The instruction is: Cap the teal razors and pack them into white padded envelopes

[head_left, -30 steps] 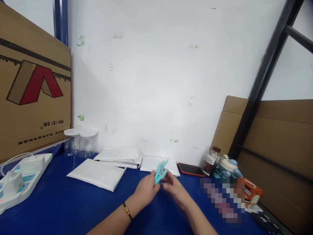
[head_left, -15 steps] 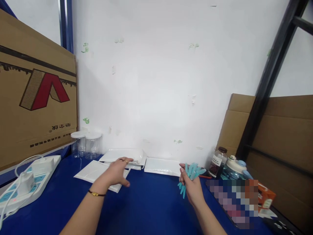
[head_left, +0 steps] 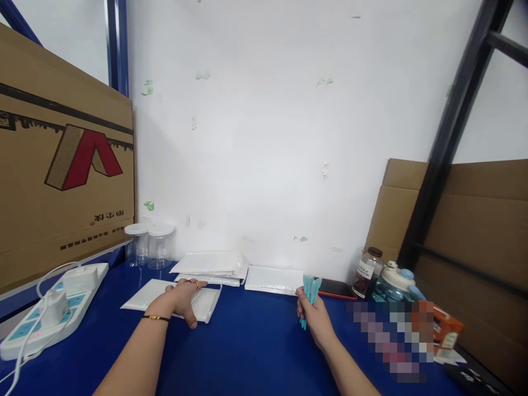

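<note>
My left hand (head_left: 179, 301), with its thumb and fingers apart, rests over a flat white padded envelope (head_left: 144, 294); its fingers reach the far side and the thumb lies at the near edge. My right hand (head_left: 315, 319) is closed around a bundle of thin teal plastic sticks (head_left: 310, 289), which poke out above and below the fist. Behind my left hand is a stack of white padded envelopes (head_left: 210, 264). Another white padded envelope (head_left: 273, 279) lies against the wall, left of my right hand.
A white power strip (head_left: 58, 311) with plugs and cables lies at the left, near two clear lidded jars (head_left: 160, 247). On the right are a phone (head_left: 336, 288), a brown-capped bottle (head_left: 366, 272), a blue-lidded water bottle (head_left: 394, 283) and an orange box (head_left: 445, 330). Cardboard stands at both sides.
My left hand has moved left and down onto the nearer envelope. My right hand has shifted slightly left, and the teal sticks, fanned out before, are now gathered upright. The phone shows more.
</note>
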Motion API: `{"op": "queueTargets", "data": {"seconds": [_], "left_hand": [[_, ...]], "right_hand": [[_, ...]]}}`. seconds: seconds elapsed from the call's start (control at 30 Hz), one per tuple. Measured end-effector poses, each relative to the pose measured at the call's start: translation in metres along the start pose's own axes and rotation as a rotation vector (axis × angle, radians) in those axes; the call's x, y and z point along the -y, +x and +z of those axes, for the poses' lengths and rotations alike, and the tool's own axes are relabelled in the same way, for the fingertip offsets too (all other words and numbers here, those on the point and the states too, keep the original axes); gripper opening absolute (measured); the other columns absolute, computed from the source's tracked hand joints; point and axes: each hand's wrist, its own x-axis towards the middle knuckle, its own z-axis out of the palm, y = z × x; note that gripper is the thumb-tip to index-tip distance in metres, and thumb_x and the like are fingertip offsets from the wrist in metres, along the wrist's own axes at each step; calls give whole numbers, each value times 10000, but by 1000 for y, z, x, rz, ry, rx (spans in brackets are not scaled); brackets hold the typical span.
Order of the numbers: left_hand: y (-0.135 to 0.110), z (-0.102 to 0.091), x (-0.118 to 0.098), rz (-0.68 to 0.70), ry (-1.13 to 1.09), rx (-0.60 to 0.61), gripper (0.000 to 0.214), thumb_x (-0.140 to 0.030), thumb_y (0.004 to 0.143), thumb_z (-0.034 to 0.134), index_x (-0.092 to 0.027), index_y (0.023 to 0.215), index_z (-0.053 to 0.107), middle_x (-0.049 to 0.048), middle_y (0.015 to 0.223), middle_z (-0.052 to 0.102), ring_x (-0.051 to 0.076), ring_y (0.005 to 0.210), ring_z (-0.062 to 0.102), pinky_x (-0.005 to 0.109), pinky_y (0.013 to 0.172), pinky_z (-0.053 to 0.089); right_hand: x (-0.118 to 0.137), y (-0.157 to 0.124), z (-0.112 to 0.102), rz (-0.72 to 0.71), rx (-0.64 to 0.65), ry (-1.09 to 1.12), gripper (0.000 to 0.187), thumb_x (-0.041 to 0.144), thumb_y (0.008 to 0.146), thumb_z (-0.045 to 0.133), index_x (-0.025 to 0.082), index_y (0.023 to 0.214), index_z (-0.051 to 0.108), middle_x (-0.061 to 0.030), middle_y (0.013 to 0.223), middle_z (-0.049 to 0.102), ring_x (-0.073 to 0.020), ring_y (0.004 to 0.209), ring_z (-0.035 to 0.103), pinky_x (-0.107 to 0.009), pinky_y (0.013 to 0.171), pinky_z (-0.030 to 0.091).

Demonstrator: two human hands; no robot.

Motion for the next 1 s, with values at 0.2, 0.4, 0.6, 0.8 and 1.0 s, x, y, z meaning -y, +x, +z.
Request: {"op": "queueTargets", "data": {"seconds": [0.2, 0.4, 0.6, 0.8, 1.0], "left_hand": [[-5, -5, -29, 29, 35, 95, 1004, -389, 263, 758, -235, 1224, 513, 155, 1346, 404, 384, 1261, 306, 534, 980, 273], [-2, 0, -30, 19, 7, 86, 886, -377, 321, 732, -200, 1166, 536, 151, 1278, 453, 355, 1197, 394, 474, 975, 310], [-3, 1, -42, 142, -95, -57, 636, -331, 451, 694, -223, 1057, 533, 68, 982, 620, 290, 921, 587, 349, 792, 437], [-16, -10, -86, 372, -392, -290, 611, -321, 583, 639, -237, 1153, 438, 22, 986, 600, 214, 875, 580, 284, 781, 427], [-25, -16, -103, 514, -696, -339, 655, -221, 588, 640, -233, 1188, 380, 34, 1061, 526, 197, 943, 526, 306, 854, 419]], "right_hand": [[22, -2, -4, 43, -19, 292, 274, 418, 711, 679, 172, 741, 562, 108, 416, 286, -60, 369, 238, -234, 413, 275], [39, -8, 9, 104, 76, 321, 345, 448, 771, 604, 165, 591, 528, 36, 488, 442, -95, 451, 405, -266, 520, 393], [64, 0, 55, 123, 40, 170, 380, 474, 750, 606, 161, 567, 495, 43, 509, 402, -74, 454, 357, -198, 422, 288], [108, 3, 109, 17, 160, 288, 337, 480, 768, 570, 181, 642, 480, 88, 428, 289, -56, 360, 260, -185, 360, 190], [124, 2, 127, -138, 105, 135, 351, 502, 755, 572, 182, 640, 485, 77, 436, 329, -67, 356, 307, -202, 348, 225]]}}
